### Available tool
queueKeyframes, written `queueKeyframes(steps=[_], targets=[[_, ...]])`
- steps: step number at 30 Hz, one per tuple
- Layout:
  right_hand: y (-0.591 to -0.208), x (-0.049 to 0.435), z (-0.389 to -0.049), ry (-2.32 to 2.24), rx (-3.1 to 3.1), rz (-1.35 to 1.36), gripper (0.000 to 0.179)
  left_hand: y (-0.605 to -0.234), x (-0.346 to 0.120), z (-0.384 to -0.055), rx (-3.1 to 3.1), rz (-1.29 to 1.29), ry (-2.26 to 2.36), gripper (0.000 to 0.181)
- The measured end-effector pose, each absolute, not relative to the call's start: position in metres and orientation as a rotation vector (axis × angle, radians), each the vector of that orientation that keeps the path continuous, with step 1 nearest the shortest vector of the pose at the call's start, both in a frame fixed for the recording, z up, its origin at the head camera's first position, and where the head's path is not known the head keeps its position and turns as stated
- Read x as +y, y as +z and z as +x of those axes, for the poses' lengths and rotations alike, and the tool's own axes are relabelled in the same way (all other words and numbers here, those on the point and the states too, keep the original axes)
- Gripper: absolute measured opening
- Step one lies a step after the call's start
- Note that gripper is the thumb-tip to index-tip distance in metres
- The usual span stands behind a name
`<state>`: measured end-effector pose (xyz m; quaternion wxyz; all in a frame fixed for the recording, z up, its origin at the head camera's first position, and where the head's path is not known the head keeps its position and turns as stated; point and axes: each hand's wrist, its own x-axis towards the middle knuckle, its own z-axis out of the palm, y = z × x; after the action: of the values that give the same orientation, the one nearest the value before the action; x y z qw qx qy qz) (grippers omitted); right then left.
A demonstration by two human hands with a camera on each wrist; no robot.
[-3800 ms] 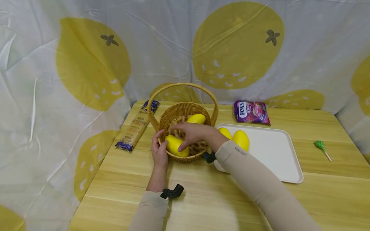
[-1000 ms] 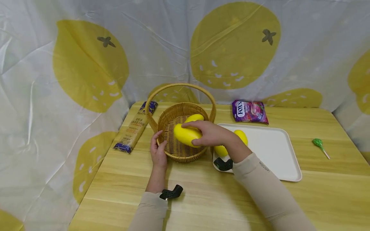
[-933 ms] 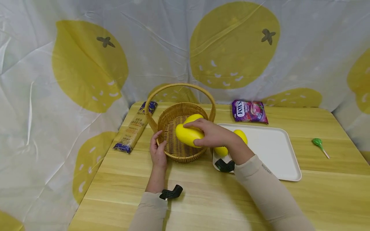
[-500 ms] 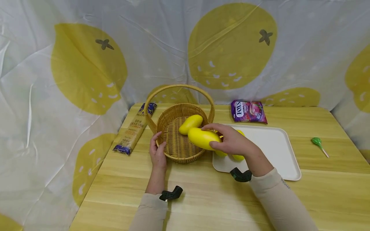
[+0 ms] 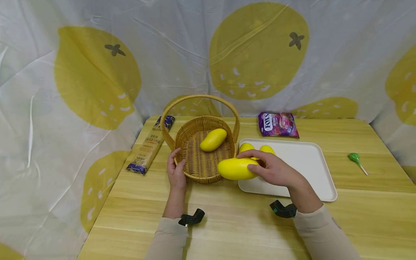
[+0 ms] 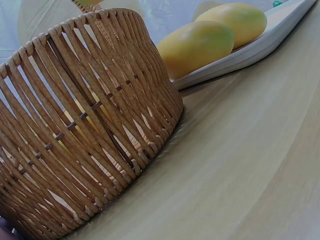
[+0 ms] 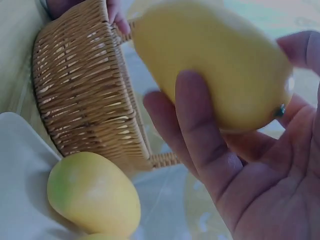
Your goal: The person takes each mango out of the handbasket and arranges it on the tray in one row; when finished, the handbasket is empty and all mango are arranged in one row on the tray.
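My right hand (image 5: 276,169) grips a yellow mango (image 5: 234,169), its thumb and fingertips on the end nearer the palm. In the head view this mango overlaps the right front of the wicker basket (image 5: 203,178) and the tray's left end; the right wrist view shows it raised above the basket's rim. A second mango (image 5: 213,140) lies inside the basket toward the back right. My left hand (image 5: 177,173) holds the basket's left front rim, thumb over the inner side, fingers outside. Two more mangoes rest on the white tray (image 5: 302,166), partly hidden behind my right hand.
A pack of spaghetti (image 5: 147,150) lies left of the basket, below its tall handle (image 5: 201,96). Behind the tray is a purple candy bag (image 5: 278,124). A green lollipop (image 5: 354,157) lies at the far right. Lemon-print cloth hangs around the wooden table (image 5: 227,224).
My right hand has lifted one mango out of the basket and carried it right and toward me. The left hand has stayed at the basket's rim.
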<state>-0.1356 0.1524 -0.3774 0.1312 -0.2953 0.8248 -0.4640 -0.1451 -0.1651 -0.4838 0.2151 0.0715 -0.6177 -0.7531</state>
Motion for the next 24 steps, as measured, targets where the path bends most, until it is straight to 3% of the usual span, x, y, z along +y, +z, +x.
queueKeyframes(steps=[8,17,24], targets=[[-0.376,0.167,-0.128,-1.233,2.263,-0.759,0.060,-0.484,-0.163,-0.144,-1.703,0.200,-2.108,0.045],[-0.375,0.204,-0.136,-1.290,2.339,-0.640,0.052,-0.484,-0.164,-0.145,-1.697,0.204,-2.118,0.044],[-0.371,0.231,-0.147,-1.369,2.557,-0.229,0.074,-0.485,-0.166,-0.145,-1.710,0.188,-2.105,0.044]])
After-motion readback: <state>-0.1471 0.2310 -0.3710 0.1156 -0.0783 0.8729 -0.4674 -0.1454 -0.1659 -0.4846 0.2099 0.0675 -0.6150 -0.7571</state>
